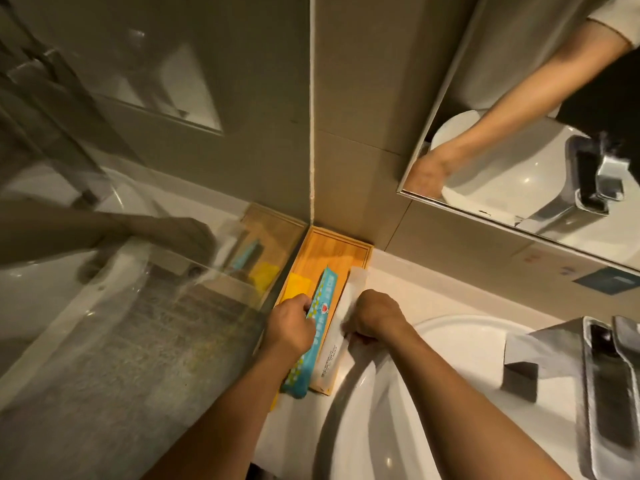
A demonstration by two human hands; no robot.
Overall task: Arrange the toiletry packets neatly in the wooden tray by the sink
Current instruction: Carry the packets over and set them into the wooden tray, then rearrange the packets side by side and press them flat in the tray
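A long wooden tray (337,247) sits in the corner where the glass panel meets the tiled wall, left of the sink. In it lie a yellow packet (296,285) at the left, a long blue packet (320,313) in the middle and a long white packet (346,303) along the right side. My left hand (289,327) grips the blue packet near its middle. My right hand (375,318) is closed on the white packet, which sticks out beyond both sides of the fist. The near end of the tray is partly hidden by my hands.
A white round basin (433,393) lies right below my right arm. A chrome tap (609,382) stands at the right. A mirror (519,116) hangs above the counter. A glass shower panel (138,271) borders the tray on the left and reflects it.
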